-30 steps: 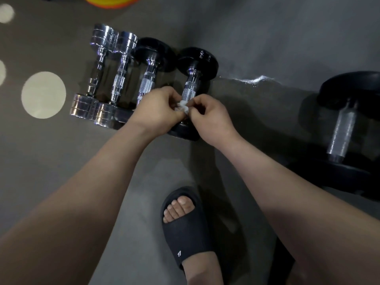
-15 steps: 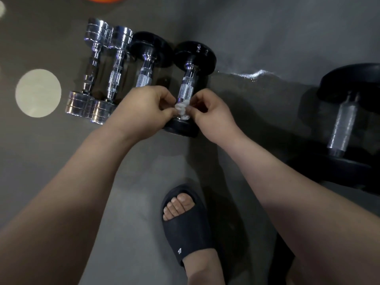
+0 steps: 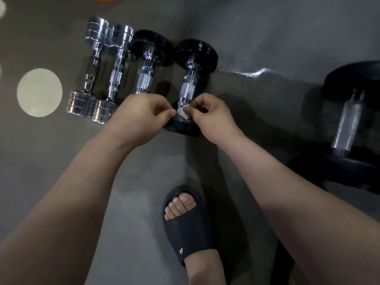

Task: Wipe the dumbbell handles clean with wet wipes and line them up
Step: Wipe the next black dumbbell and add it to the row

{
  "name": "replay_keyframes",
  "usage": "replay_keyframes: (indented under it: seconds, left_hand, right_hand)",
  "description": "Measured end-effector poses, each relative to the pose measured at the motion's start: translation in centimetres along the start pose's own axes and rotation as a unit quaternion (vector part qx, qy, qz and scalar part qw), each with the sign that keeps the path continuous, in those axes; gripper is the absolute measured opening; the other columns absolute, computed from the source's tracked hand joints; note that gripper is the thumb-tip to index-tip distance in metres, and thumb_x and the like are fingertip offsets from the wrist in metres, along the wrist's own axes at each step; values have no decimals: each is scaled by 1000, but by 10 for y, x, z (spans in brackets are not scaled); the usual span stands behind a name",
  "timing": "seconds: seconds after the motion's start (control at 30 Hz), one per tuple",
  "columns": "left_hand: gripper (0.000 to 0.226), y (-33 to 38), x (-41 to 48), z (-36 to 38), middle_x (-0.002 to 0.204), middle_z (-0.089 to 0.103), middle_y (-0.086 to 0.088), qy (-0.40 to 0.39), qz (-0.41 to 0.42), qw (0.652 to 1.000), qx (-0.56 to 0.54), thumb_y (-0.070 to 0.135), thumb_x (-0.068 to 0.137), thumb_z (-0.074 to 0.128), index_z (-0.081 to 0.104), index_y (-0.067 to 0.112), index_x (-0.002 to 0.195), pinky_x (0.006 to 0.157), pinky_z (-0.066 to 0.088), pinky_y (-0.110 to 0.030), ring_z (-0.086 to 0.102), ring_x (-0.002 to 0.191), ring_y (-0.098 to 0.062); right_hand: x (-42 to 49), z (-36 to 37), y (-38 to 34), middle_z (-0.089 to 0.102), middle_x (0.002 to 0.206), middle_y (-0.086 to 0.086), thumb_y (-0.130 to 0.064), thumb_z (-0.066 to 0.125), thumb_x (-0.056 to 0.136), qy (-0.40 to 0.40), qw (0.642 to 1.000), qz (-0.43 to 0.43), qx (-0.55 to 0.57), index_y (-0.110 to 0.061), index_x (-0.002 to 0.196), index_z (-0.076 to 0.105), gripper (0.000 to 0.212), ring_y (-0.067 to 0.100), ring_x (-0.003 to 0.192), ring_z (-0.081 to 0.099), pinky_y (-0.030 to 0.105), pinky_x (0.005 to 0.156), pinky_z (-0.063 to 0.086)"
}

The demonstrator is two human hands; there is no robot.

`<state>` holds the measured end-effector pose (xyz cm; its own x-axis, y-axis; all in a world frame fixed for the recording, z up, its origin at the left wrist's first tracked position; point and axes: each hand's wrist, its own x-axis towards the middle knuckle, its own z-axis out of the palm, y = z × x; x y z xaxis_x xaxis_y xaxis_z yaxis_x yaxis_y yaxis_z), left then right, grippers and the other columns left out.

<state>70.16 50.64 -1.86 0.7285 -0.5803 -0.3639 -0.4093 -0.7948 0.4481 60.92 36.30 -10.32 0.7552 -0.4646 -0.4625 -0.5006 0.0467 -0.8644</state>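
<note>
head view: left hand (image 3: pixel 137 116) and right hand (image 3: pixel 213 118) both pinch a wipe (image 3: pixel 183 113) against the fourth dumbbell (image 3: pixel 190 85) handle.

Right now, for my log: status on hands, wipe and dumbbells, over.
Left hand, right hand pinch wet wipe on fourth dumbbell, handle base. Large dumbbell apart, right. Nothing blocking handle.
</note>
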Motion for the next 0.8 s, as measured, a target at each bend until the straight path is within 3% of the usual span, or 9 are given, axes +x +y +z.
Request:
replay_keyframes:
  seconds: [0.13, 0.27, 0.37, 0.47, 0.57, 0.7, 0.8]
  left_hand:
    - [14, 1, -1, -1, 79, 68, 6, 1, -4, 1000, -3, 34, 93, 67, 76, 23, 93, 58, 35, -3, 55, 74, -8]
    - [14, 2, 0, 0, 81, 69, 4, -1, -11, 1000, -2, 35, 93, 66, 75, 23, 94, 62, 36, -22, 60, 80, -13]
    - [14, 1, 0, 0, 78, 68, 7, 0, -8, 1000, -8, 34, 93, 67, 75, 23, 94, 57, 35, -7, 57, 75, -9]
    - [12, 1, 0, 1, 78, 68, 7, 4, -6, 1000, -17, 33, 93, 67, 75, 24, 93, 58, 35, -1, 56, 72, -8]
    - [13, 0, 0, 2, 78, 68, 7, 2, -7, 1000, -19, 34, 93, 67, 75, 24, 93, 57, 36, -3, 57, 73, -9]
    - [13, -2, -1, 2, 75, 66, 9, 3, -4, 1000, -25, 34, 94, 67, 75, 24, 92, 57, 36, -5, 58, 73, -7]
    - [12, -3, 0, 3, 72, 64, 11, 6, -5, 1000, -21, 34, 93, 67, 74, 25, 91, 57, 33, -5, 56, 69, -5]
  right_hand:
    - [6, 2, 2, 69, 89, 1, -14, 73, 89, 57, 990, 81, 102, -24, 90, 62, 15, 10, 76, 64, 26, 74, 53]
    - [11, 8, -1, 76, 94, 12, -15, 74, 89, 51, 963, 151, 216, -12, 95, 70, 8, 29, 90, 74, 48, 90, 59]
    - [11, 10, -4, 77, 91, 11, -17, 71, 91, 43, 958, 171, 227, -12, 91, 70, 4, 31, 91, 74, 51, 91, 58]
    - [7, 12, -6, 76, 86, 6, -23, 72, 88, 52, 976, 141, 160, -18, 84, 69, 7, 25, 87, 73, 44, 87, 60]
    - [2, 3, -10, 71, 79, -1, -18, 73, 86, 69, 988, 103, 94, -17, 83, 68, 5, 11, 72, 66, 24, 69, 54]
    - [-1, -14, -5, 62, 76, -11, -12, 69, 83, 177, 983, 49, 18, -16, 91, 65, 10, -5, 64, 57, 7, 60, 42]
    - [-5, -6, -5, 60, 72, -11, -14, 70, 85, 185, 982, 37, -22, -18, 87, 63, 8, -7, 61, 56, 9, 59, 42]
